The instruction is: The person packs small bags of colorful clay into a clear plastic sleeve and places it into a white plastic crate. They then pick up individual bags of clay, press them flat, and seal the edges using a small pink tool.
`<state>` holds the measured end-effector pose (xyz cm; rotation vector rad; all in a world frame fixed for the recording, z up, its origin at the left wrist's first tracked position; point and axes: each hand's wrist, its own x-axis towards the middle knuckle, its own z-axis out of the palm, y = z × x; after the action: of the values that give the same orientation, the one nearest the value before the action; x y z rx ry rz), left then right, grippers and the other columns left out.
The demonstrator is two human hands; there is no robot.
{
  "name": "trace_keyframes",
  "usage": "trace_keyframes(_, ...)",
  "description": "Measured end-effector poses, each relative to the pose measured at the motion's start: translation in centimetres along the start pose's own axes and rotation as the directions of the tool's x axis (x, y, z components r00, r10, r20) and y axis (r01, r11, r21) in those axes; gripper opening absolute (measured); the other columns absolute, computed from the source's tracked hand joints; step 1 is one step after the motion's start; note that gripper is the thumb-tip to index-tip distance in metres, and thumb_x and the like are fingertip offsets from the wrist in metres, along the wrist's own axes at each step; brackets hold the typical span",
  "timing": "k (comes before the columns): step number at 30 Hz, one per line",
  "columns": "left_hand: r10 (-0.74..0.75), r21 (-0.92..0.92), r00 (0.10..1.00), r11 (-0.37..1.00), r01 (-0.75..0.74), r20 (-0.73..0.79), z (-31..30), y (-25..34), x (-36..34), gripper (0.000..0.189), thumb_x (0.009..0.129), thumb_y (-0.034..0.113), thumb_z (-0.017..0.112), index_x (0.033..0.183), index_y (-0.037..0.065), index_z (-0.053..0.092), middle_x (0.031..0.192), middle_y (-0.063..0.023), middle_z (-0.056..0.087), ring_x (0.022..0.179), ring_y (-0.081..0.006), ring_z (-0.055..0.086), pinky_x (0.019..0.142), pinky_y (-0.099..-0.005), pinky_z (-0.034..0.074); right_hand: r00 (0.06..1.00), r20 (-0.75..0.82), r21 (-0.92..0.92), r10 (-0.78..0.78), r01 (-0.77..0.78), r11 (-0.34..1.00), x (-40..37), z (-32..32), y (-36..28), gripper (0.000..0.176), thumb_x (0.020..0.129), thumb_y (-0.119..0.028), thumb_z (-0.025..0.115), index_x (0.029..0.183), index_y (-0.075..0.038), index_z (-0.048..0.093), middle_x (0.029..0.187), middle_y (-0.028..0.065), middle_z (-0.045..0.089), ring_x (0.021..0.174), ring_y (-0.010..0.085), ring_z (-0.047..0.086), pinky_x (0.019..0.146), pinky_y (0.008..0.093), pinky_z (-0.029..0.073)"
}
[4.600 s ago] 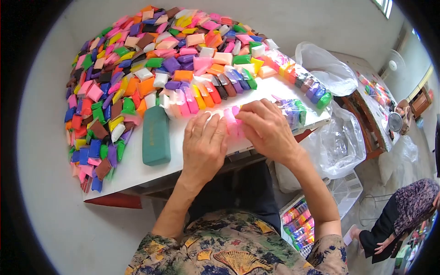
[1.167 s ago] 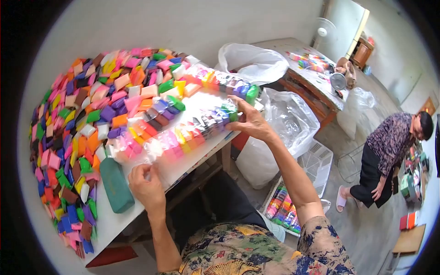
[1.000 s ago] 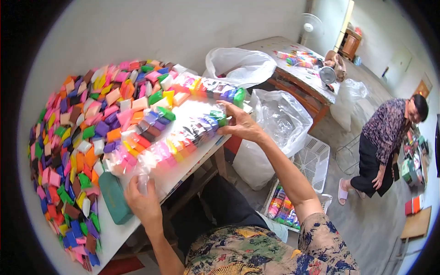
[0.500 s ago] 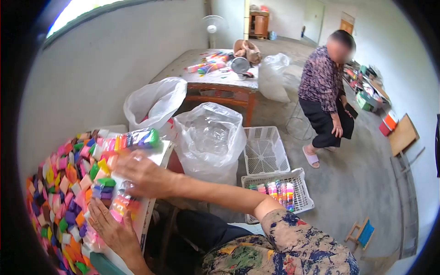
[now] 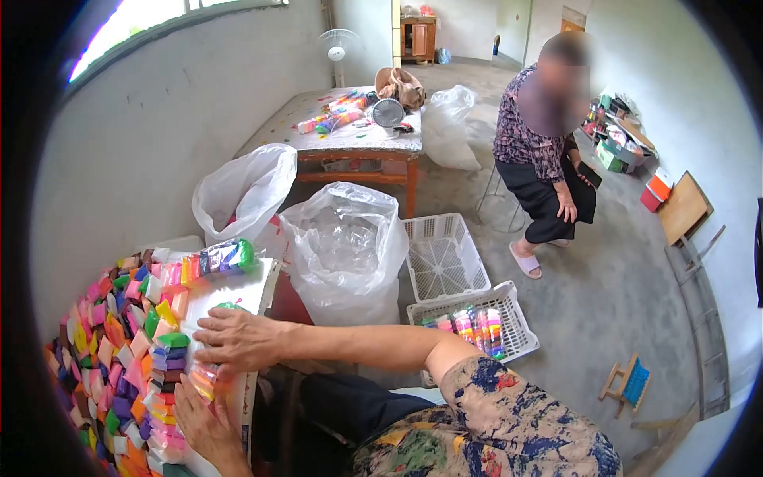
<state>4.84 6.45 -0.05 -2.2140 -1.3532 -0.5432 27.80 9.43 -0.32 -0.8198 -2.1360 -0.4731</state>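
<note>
My right hand [image 5: 238, 339] lies over a row of coloured clay packets [image 5: 205, 383] in clear plastic, fingers stretched out. Just below, my left hand [image 5: 205, 423] rests flat against the near side of the same row, its fingers extended. The right hand hides part of the row. A filled clear bag of coloured packets [image 5: 224, 256] lies at the far end of the white board [image 5: 253, 291]. Left of both hands is a big heap of small loose packets [image 5: 119, 366] in many colours.
Two large clear plastic bags [image 5: 342, 262] stand beside the work surface. A white basket [image 5: 447, 258] sits behind another basket [image 5: 520, 330] holding filled packs. Another person [image 5: 536, 151] sits on a stool with a dark phone-like object. A table [image 5: 278, 119] with a small fan stands behind.
My right hand has come down closer to my left hand and is less blurred. My left hand stays by the row. The whole view has shifted slightly.
</note>
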Motion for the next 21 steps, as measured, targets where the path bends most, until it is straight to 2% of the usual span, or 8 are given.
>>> trace_keyframes(3, -0.008, 0.007, 0.999, 1.000, 0.008, 0.038, -1.2, 0.3, -0.3, 0.065, 0.098, 0.045, 0.053, 0.150, 0.008, 0.042, 0.143, -0.0231, 0.049, 0.130, -0.0394, 0.049, 0.112, -0.0483, 0.035, 1.000, -0.018, -0.035, -0.011, 0.011, 0.999, -0.8, -0.9, 0.8, 0.056, 0.073, -0.036, 0.077, 0.119, -0.008, 0.058, 0.122, 0.0127, 0.057, 0.124, 0.0303, 0.052, 0.111, 0.0497, 0.036)
trace_keyframes(8, -0.121, 0.022, 0.976, 0.993, 0.119, 0.180, -4.2, 0.7, -0.3, 0.073, 0.088, 0.039, 0.067, 0.152, 0.015, 0.040, 0.144, -0.0235, 0.048, 0.134, -0.0406, 0.044, 0.114, -0.0507, 0.031, 0.999, 0.004, -0.146, 0.054, -0.052, 0.988, -0.3, -1.4, 0.6, 0.054, 0.080, -0.043, 0.070, 0.120, -0.008, 0.059, 0.125, 0.0136, 0.057, 0.127, 0.0323, 0.050, 0.114, 0.0556, 0.031)
trace_keyframes(11, -0.035, 0.026, 0.999, 0.999, 0.035, -0.019, -3.9, 0.9, -0.1, 0.083, 0.078, 0.035, 0.077, 0.149, 0.010, 0.043, 0.147, -0.0218, 0.047, 0.136, -0.0388, 0.043, 0.114, -0.0496, 0.032, 0.999, -0.017, -0.015, 0.029, -0.029, 0.999, 1.8, -0.9, -1.3, 0.057, 0.086, -0.047, 0.065, 0.128, -0.008, 0.060, 0.130, 0.0156, 0.057, 0.131, 0.0329, 0.049, 0.116, 0.0606, 0.025)
trace_keyframes(13, -0.013, -0.111, 0.997, 0.994, 0.005, -0.079, -3.6, 1.2, 0.4, 0.078, 0.076, 0.030, 0.079, 0.143, 0.004, 0.047, 0.143, -0.0199, 0.050, 0.134, -0.0362, 0.046, 0.115, -0.0499, 0.032, 0.998, 0.070, 0.021, 0.002, -0.004, 1.000, 3.2, -0.4, -3.0, 0.058, 0.090, -0.047, 0.062, 0.131, -0.006, 0.057, 0.133, 0.0138, 0.057, 0.133, 0.0307, 0.048, 0.117, 0.0566, 0.026)
trace_keyframes(15, -0.015, -0.008, 0.999, 1.000, 0.015, -0.031, -3.0, 0.7, 0.3, 0.061, 0.079, 0.033, 0.076, 0.129, 0.004, 0.057, 0.132, -0.0181, 0.056, 0.126, -0.0338, 0.051, 0.111, -0.0478, 0.036, 0.973, 0.230, 0.056, -0.029, 0.017, 0.998, 3.2, 0.7, -3.6, 0.061, 0.092, -0.047, 0.059, 0.135, -0.004, 0.053, 0.136, 0.0140, 0.056, 0.133, 0.0298, 0.048, 0.115, 0.0565, 0.028)
trace_keyframes(16, -0.093, -0.075, 0.990, 0.992, 0.101, 0.102, -2.9, 0.4, 0.3, 0.065, 0.079, 0.035, 0.076, 0.134, 0.006, 0.056, 0.132, -0.0183, 0.056, 0.126, -0.0334, 0.052, 0.109, -0.0474, 0.038, 0.979, 0.200, 0.063, -0.028, 0.015, 0.998, 2.9, 1.0, -3.3, 0.060, 0.091, -0.045, 0.061, 0.134, -0.004, 0.054, 0.135, 0.0151, 0.058, 0.132, 0.0304, 0.050, 0.113, 0.0559, 0.032)
trace_keyframes(18, -0.022, -0.020, 1.000, 1.000, 0.022, 0.012, -2.9, -0.4, -0.6, 0.075, 0.078, 0.039, 0.076, 0.141, 0.008, 0.051, 0.131, -0.0183, 0.056, 0.126, -0.0332, 0.051, 0.109, -0.0475, 0.038, 0.982, 0.191, -0.036, -0.003, 0.010, 0.999, 2.1, -0.2, -2.2, 0.058, 0.088, -0.041, 0.066, 0.131, -0.003, 0.057, 0.135, 0.0176, 0.059, 0.128, 0.0328, 0.055, 0.110, 0.0525, 0.038)
trace_keyframes(21, -0.016, -0.103, 1.000, 0.995, 0.018, 0.027, -3.5, -1.1, -1.1, 0.077, 0.082, 0.039, 0.074, 0.146, 0.007, 0.046, 0.134, -0.0193, 0.055, 0.126, -0.0382, 0.051, 0.109, -0.0478, 0.038, 0.957, 0.282, -0.111, 0.068, -0.038, 0.993, 0.8, -2.1, 0.0, 0.059, 0.090, -0.039, 0.064, 0.138, -0.005, 0.053, 0.140, 0.0144, 0.056, 0.133, 0.0305, 0.050, 0.115, 0.0510, 0.033)
